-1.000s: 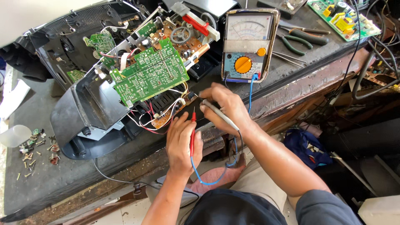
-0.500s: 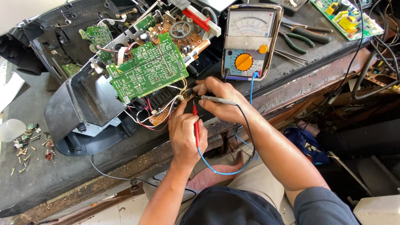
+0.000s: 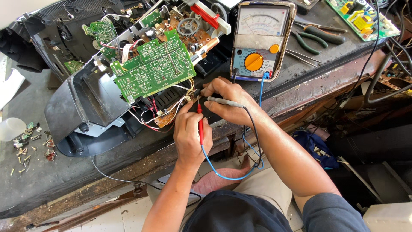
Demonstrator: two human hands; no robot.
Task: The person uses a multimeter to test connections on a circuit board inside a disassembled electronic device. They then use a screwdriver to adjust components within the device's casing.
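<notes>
My left hand (image 3: 191,136) grips a red test probe (image 3: 200,122) with a blue lead, its tip on a small brown circuit board (image 3: 168,116) at the front of an opened black device (image 3: 92,116). My right hand (image 3: 229,101) holds a grey probe (image 3: 225,102) with a black lead, its fingertips pressed against the same small board. A large green circuit board (image 3: 154,71) stands tilted above the wiring. An analog multimeter (image 3: 259,41) with an orange dial leans just behind my right hand.
Pliers (image 3: 319,36) lie right of the meter and another green board (image 3: 358,17) sits at the far right corner. Loose screws (image 3: 25,146) and a small clear cup (image 3: 10,128) lie at the left. The bench's worn front edge (image 3: 309,88) runs diagonally. Cables hang at right.
Both hands have moved up towards the small brown board, bringing the probes onto it. The view has shifted slightly, with the device and meter sitting lower in the frame.
</notes>
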